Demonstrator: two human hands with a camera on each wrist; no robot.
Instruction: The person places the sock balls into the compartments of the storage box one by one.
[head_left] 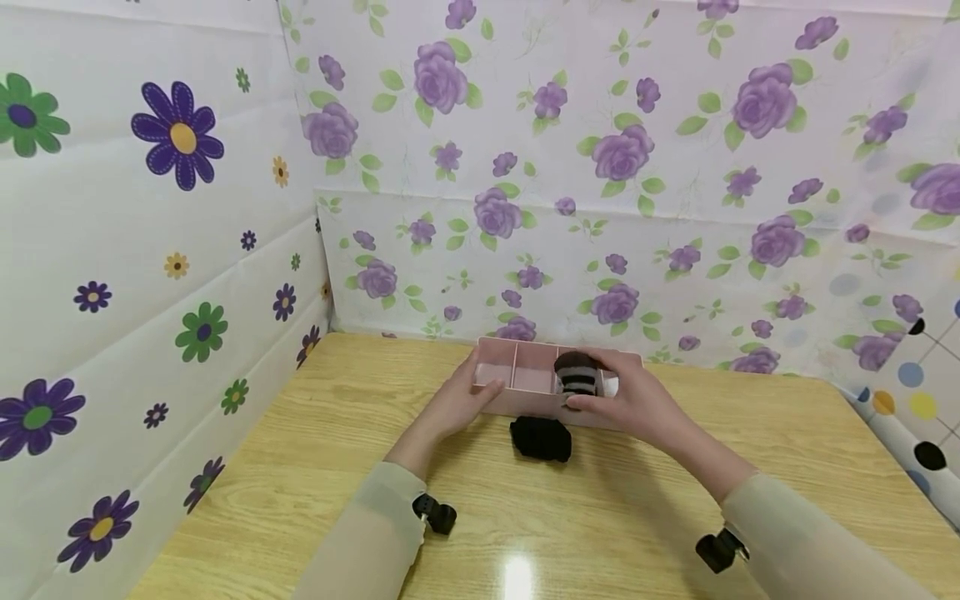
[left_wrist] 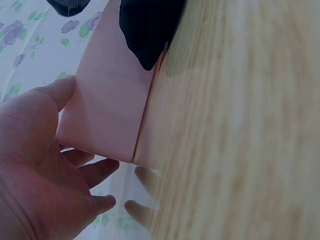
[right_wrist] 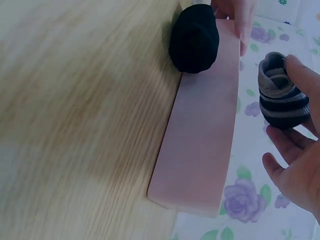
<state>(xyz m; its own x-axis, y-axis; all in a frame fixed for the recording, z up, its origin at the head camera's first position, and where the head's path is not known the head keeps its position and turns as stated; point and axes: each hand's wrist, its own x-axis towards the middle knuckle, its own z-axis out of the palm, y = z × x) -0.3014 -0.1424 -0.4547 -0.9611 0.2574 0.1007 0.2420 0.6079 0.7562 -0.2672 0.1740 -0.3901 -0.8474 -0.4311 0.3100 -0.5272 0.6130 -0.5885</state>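
A pink divided box (head_left: 517,404) stands on the table. My left hand (head_left: 459,402) grips its left end, the thumb over the front rim and the fingers at the end wall (left_wrist: 95,115). My right hand (head_left: 637,396) pinches a rolled-up striped sock (head_left: 577,377), dark with grey bands, between thumb and fingers. In the right wrist view this striped sock (right_wrist: 281,92) is above the box's rim, and in the head view it overlaps the compartments right of the middle. A black rolled-up sock (head_left: 542,439) lies on the table against the box's front.
Something white (head_left: 611,386) shows in the rightmost compartment, partly behind the right hand. The two left compartments show bare pink walls. The wooden table (head_left: 360,392) ends at a flower-patterned cloth (head_left: 450,283) behind the box.
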